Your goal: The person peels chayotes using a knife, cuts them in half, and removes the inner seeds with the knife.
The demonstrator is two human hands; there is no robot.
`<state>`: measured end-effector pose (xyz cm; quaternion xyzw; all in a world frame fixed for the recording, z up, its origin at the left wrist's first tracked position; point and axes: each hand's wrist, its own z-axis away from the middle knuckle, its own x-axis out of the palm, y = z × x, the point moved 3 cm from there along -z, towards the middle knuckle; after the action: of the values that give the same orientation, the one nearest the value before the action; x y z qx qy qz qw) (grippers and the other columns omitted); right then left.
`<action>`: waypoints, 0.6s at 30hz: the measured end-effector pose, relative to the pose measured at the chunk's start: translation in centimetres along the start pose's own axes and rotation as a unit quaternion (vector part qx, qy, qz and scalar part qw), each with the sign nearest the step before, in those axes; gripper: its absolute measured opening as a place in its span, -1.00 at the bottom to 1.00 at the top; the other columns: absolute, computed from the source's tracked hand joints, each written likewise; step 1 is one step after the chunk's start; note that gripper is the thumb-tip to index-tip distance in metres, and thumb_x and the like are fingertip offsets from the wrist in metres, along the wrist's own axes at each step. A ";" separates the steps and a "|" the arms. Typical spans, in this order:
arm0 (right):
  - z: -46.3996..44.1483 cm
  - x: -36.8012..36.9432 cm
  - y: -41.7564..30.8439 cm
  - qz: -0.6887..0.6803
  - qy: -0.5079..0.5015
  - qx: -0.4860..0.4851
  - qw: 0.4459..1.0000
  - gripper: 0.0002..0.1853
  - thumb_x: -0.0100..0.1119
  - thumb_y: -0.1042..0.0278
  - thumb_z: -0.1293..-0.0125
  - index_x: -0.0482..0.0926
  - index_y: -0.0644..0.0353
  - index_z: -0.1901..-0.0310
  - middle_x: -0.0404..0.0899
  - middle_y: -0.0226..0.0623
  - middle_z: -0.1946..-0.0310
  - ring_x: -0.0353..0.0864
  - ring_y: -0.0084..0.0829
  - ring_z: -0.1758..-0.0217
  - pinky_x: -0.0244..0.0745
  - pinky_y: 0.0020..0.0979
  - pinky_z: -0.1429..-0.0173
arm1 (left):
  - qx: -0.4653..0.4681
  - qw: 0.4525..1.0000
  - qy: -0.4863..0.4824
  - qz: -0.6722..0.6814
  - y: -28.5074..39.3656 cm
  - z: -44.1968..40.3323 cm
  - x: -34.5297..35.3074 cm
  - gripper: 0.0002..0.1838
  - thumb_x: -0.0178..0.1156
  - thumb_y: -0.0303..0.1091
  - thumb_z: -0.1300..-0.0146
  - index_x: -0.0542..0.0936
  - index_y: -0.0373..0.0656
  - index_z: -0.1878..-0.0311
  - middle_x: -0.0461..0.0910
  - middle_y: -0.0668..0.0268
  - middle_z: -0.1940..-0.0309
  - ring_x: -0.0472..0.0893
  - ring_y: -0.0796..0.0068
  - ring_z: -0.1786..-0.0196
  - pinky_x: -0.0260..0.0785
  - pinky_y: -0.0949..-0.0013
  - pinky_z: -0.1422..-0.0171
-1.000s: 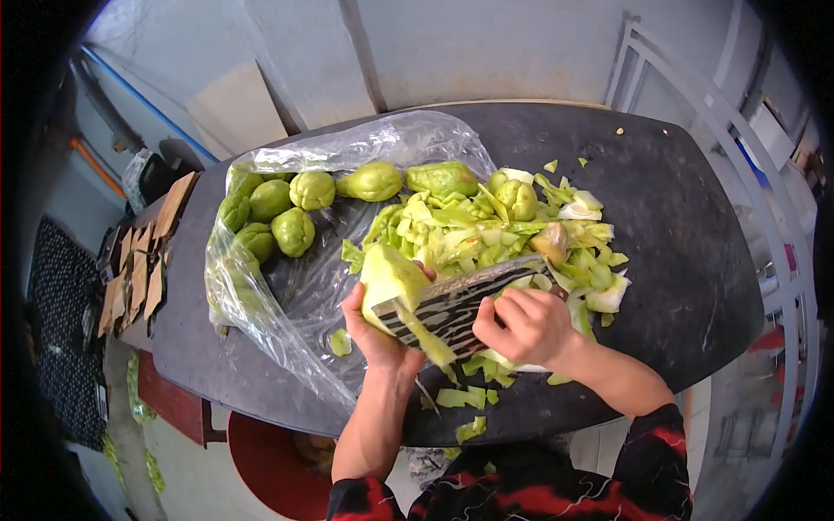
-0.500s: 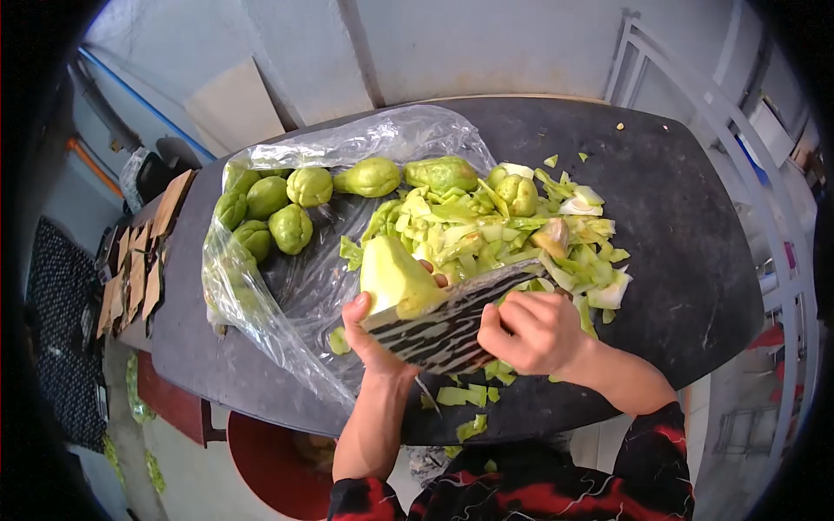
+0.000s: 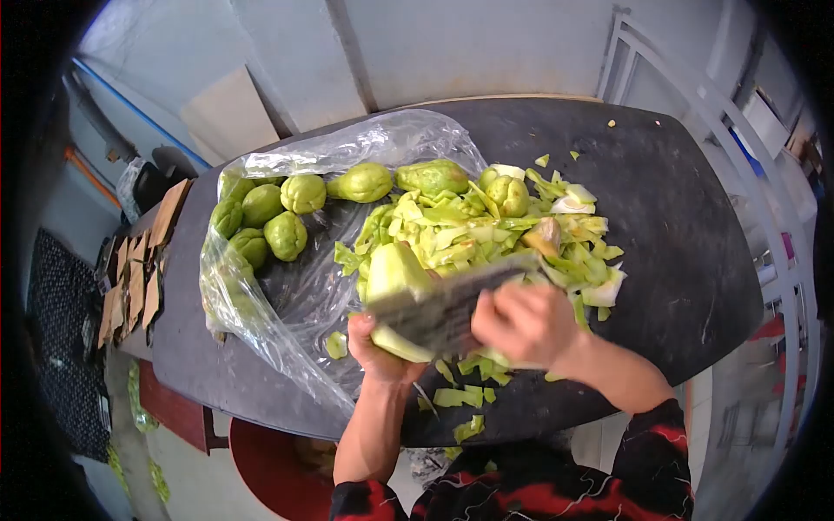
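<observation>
My left hand [image 3: 382, 354] is closed around a peeled, pale green chayote [image 3: 393, 271], its thumb at the near side and most of its fingers hidden behind. Gripped in my right hand [image 3: 528, 323], a broad-bladed cleaver [image 3: 426, 306] lies across the chayote, blurred by motion. Pale green flesh shows both above and below the blade. The cleaver's handle is hidden inside my fist. Just beyond the blade spreads a heap of chayote peelings and scraps [image 3: 460, 230].
Several whole chayotes [image 3: 285, 235] rest on a clear plastic bag [image 3: 261, 300] at the left of the dark table [image 3: 686, 260]. Loose peelings [image 3: 458, 396] lie near the front edge. A red bucket [image 3: 265, 469] stands below, and a white railing [image 3: 738, 130] runs along the right.
The cleaver has shifted downward across the chayote, and its blade is now blurred. Chayote flesh now shows below the blade as well. My right hand has moved slightly left.
</observation>
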<state>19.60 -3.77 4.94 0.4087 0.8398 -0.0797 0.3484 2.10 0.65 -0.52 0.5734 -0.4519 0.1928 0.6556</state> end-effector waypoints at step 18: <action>1.2 1.7 2.4 -0.002 -0.067 0.087 0.994 -0.93 0.15 0.46 -0.16 0.49 0.13 0.32 0.50 -0.43 0.58 0.63 -0.44 0.53 0.53 -0.44 0.52 | 0.003 1.000 0.014 -0.014 -0.3 0.1 1.1 -0.12 0.16 0.14 -0.06 0.31 -0.17 -0.41 0.52 0.02 -0.17 0.59 -0.01 -0.12 0.52 -0.09 -0.12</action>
<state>21.28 -1.66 3.27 0.4294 0.8054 -0.1806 0.3666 2.84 0.16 0.21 0.5788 -0.4344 0.1932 0.6625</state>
